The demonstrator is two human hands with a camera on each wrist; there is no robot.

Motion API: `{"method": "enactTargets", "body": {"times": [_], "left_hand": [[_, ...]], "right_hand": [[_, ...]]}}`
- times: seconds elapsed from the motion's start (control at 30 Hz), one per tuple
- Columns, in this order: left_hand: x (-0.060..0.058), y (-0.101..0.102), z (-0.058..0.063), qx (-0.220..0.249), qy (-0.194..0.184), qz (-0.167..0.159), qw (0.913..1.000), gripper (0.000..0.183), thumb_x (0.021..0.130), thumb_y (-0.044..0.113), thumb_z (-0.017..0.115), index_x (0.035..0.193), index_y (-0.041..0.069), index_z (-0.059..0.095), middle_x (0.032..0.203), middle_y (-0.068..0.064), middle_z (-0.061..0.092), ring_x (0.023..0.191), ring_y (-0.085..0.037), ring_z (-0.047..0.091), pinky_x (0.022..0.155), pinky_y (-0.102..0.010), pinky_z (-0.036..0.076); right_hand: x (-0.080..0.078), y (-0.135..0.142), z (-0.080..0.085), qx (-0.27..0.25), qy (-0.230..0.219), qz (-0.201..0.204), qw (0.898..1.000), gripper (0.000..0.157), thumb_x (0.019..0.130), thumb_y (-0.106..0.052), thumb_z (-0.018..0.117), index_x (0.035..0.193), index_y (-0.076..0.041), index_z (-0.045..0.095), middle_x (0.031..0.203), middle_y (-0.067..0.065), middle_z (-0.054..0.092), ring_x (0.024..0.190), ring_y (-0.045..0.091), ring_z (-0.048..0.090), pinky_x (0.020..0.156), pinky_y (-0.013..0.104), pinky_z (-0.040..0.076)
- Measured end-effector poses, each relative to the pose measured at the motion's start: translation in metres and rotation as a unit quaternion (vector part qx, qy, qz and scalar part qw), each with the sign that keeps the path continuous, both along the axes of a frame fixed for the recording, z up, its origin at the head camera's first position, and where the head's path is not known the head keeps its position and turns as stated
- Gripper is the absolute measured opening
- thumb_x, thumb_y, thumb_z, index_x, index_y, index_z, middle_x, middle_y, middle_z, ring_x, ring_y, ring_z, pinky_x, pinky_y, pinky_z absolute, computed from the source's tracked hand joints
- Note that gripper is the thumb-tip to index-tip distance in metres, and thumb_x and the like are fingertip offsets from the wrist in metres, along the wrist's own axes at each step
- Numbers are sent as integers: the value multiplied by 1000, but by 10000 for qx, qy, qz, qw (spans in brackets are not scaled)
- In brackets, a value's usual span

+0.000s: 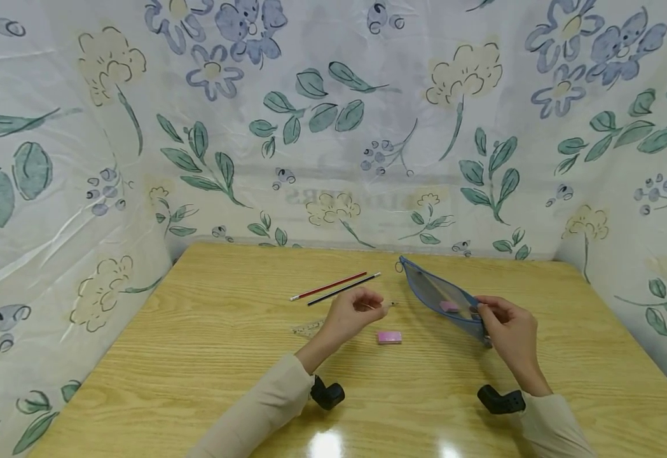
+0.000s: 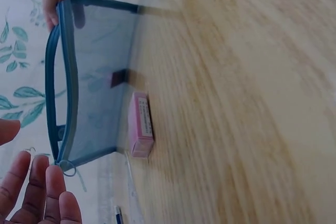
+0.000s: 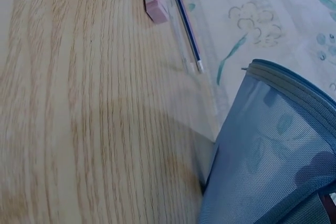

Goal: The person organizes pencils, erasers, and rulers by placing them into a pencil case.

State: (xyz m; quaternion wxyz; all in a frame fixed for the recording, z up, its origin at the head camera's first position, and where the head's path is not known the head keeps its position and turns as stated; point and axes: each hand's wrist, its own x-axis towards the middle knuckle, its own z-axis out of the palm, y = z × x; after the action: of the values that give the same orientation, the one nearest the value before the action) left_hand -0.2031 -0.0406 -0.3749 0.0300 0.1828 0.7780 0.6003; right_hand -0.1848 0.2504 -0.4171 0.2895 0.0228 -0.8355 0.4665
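My right hand grips the right end of a blue mesh zip pouch, thumb in front. The pouch's mouth gapes, and a pink eraser shows inside through the mesh. To the left of it hovers my left hand, its fingers loosely bent. In the left wrist view, thumb and fingers stand apart with nothing visible between them, near the pouch's ring pull. A small dark tip shows just past the left fingertips in the head view. Below them lies a pink boxed eraser.
A red pencil and a dark blue pencil lie side by side behind the left hand. Partly covered by that wrist is a clear ruler. Floral cloth hangs around the wooden table.
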Motion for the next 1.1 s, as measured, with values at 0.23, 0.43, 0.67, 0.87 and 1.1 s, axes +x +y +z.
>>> {"method": "enactTargets", "body": {"times": [0.23, 0.43, 0.67, 0.87, 1.1], "left_hand": [[-17, -2, -34, -9, -270, -71, 9996, 21, 89, 9, 71, 106, -1, 66, 99, -10, 66, 89, -26, 62, 72, -30, 51], [-19, -4, -41, -68, -405, -44, 9991, 25, 87, 11, 72, 107, -3, 66, 100, -11, 66, 87, -20, 63, 75, -31, 52], [-17, -5, -51, -43, -763, -84, 9970, 28, 85, 9, 75, 106, -5, 65, 102, -15, 65, 87, -17, 62, 75, -31, 52], [-13, -2, -53, -92, -866, -80, 9962, 26, 83, 4, 75, 104, -7, 65, 100, -14, 65, 86, -18, 61, 75, -31, 52], [-10, 1, -46, -373, -911, 71, 9951, 25, 81, 3, 76, 102, -5, 66, 96, -11, 66, 83, -17, 61, 73, -31, 50]], "right_hand": [[0, 1, 0, -66, -5, -51, 10000, 16, 92, -5, 60, 99, -1, 74, 81, 13, 72, 44, 12, 52, 35, 26, 33], [1, 3, 2, -29, -126, -15, 9999, 17, 94, -8, 61, 102, -1, 74, 85, 16, 72, 54, 8, 59, 41, 20, 39], [1, 3, 0, -127, -231, 33, 9996, 19, 94, -8, 61, 105, 1, 73, 87, 17, 71, 54, 7, 57, 40, 20, 38], [2, 3, 0, -115, -252, -23, 9996, 17, 94, -8, 62, 104, -1, 74, 86, 16, 71, 55, 7, 58, 42, 20, 40], [2, 3, 0, -149, -250, 65, 9996, 17, 94, -8, 62, 103, 1, 74, 85, 17, 71, 53, 8, 58, 42, 20, 42]]}}
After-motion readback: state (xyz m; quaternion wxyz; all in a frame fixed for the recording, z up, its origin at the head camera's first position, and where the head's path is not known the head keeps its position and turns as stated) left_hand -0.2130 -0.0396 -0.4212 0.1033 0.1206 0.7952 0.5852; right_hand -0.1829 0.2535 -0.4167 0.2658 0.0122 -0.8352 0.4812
